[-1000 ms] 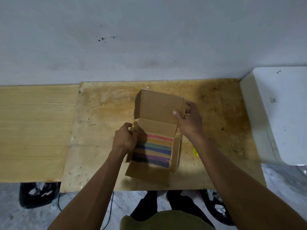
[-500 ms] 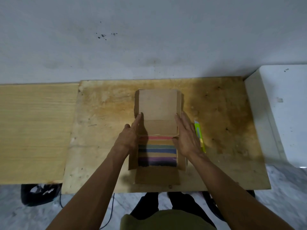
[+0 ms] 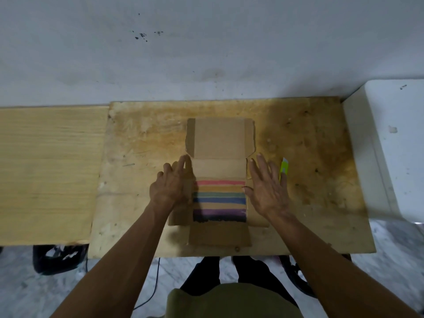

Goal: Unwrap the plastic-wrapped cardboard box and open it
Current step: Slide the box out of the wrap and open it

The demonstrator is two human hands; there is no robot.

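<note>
The cardboard box (image 3: 219, 138) lies spread open and flat in the middle of the stained plywood table (image 3: 298, 145). Its lid flap points away from me and a front flap lies towards me. Coloured stripes in pink, green, blue, purple and black show on its inside base. My left hand (image 3: 171, 185) rests on the box's left side flap with fingers extended. My right hand (image 3: 267, 185) lies flat with spread fingers over the right side flap. No plastic wrap is visible.
A yellow-green utility knife (image 3: 284, 168) lies just right of my right hand. A pale wooden board (image 3: 46, 168) adjoins the table on the left. A white block (image 3: 390, 145) stands at the right, the wall behind. Black items and a cable sit on the floor below.
The lid, held upright by my right hand a second ago, now lies flat on the table. Both hands have let go and spread out over the side flaps.
</note>
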